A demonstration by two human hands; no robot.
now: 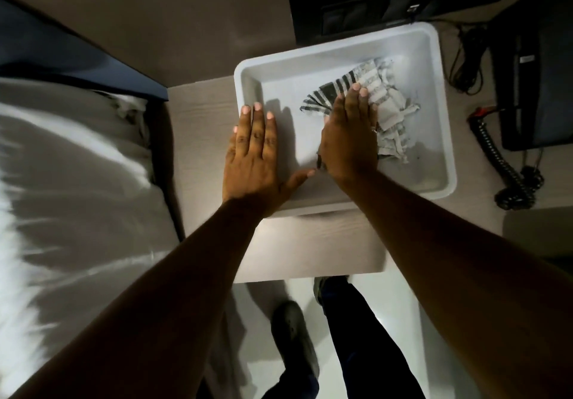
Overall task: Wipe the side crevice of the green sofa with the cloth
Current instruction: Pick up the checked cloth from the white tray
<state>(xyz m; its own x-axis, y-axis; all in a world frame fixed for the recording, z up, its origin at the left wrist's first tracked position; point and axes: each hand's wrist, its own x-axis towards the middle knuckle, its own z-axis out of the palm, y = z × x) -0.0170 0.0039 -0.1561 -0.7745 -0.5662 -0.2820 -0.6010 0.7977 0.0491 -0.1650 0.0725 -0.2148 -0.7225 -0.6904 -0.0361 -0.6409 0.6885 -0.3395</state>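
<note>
A crumpled cloth (391, 103) with grey, white and black stripes lies in a white plastic tray (446, 125) on a pale bedside table (310, 243). My right hand (348, 138) lies on top of the cloth, palm down, fingers curved over it, and a bit of the cloth shows by the thumb. My left hand (254, 156) rests flat over the tray's left rim, fingers spread and holding nothing. No green sofa is in view.
A bed with white sheets (71, 181) fills the left side. A black telephone (539, 88) with a coiled cord (502, 162) sits right of the tray. A black switch panel (356, 10) is on the wall behind. My shoes (294, 336) stand on the pale floor below.
</note>
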